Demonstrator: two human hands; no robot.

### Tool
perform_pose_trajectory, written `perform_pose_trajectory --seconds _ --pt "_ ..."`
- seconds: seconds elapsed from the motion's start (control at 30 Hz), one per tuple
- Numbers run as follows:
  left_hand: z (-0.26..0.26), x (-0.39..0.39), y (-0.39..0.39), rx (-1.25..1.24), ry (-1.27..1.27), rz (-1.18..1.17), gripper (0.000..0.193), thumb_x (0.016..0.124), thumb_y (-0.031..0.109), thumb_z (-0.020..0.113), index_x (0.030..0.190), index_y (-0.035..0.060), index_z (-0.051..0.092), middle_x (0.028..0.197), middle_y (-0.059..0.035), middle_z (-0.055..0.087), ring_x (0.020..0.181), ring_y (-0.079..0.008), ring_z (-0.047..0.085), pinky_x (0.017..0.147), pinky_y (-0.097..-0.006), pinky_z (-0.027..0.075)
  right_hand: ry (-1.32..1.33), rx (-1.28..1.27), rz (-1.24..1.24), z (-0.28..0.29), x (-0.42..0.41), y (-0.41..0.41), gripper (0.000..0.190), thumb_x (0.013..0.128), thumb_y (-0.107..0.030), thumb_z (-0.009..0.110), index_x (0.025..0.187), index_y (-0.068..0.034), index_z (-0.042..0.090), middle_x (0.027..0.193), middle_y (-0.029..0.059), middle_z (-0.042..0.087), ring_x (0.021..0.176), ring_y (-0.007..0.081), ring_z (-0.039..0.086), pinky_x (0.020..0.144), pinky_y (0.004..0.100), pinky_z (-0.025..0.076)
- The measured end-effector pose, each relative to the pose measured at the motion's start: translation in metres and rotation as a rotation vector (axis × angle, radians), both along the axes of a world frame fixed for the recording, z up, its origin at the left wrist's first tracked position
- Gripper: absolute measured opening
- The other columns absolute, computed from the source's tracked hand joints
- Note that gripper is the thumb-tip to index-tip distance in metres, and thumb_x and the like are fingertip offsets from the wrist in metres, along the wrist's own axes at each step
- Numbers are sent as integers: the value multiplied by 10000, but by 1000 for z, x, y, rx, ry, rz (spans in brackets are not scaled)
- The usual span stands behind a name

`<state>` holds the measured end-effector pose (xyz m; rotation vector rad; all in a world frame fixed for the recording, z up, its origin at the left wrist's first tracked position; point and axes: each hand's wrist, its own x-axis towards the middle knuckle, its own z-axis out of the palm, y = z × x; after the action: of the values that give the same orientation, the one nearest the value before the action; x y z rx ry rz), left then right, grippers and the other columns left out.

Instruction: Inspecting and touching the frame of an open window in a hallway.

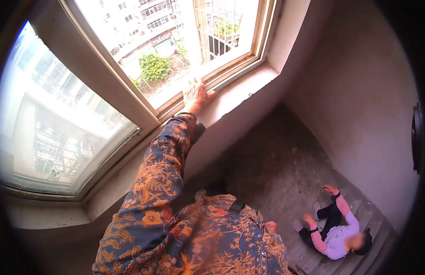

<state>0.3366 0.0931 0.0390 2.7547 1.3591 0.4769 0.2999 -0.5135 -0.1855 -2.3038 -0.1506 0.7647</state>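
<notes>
My left hand (197, 96) rests on the bottom track of the window frame (233, 73), its fingers spread and pointing outward beside the bare windowsill (245, 90). It holds nothing that I can see. A patterned sleeve (161, 161) with orange leaves and flowers covers that arm. Low down, at my other side, part of my right hand (271, 227) shows past the patterned jacket (226, 237). Its fingers look curled, but whether they hold anything cannot be seen. A glass window pane (68, 120) fills the left side.
At lower right, a person (339, 233) in a lilac and pink top sits on the concrete stairs (367, 240), both arms extended. A plain wall (363, 103) rises at right. Outside the window are a green bush (154, 67), a building (143, 20) and metal bars (219, 34).
</notes>
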Motion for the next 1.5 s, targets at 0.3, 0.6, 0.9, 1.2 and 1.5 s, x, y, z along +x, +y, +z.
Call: perform_pose_trajectory --seconds 0.3,0.6,0.9,1.2,1.5 --pt "13 28 -15 -24 -2 -73 757 763 509 652 1284 -5 458 1287 -201 453 1231 -336 407 1019 -442 342 304 59 -242 6 8 6 145 696 -92 751 721 16 658 652 49 664 578 88 582 528 261 480" --pt "13 32 -18 25 -58 -104 765 752 459 681 1290 -28 439 1309 -211 440 1238 -338 400 1029 -449 324 81 -59 -179 -112 -7 -61 268 750 -214 766 653 12 658 548 -3 597 512 51 492 482 262 420" --pt "6 18 -9 -78 -98 -82 853 717 398 722 1344 -55 364 1383 -242 364 1324 -372 294 1097 -482 220 199 -230 -306 -79 56 -48 277 808 -214 701 638 -6 633 525 14 571 475 70 496 439 277 399" --pt "9 19 -12 -30 -58 -91 852 686 403 751 1344 8 381 1226 -164 485 1147 -330 445 971 -467 340 788 10 -296 -34 192 55 211 874 -183 613 735 -24 609 568 41 582 432 116 529 401 283 423" --pt "18 23 -11 -30 -131 -111 825 640 375 781 1296 13 434 1131 -156 501 1034 -311 478 909 -428 346 173 233 12 102 283 217 178 890 -189 599 827 -23 597 655 58 617 460 101 550 412 230 447"
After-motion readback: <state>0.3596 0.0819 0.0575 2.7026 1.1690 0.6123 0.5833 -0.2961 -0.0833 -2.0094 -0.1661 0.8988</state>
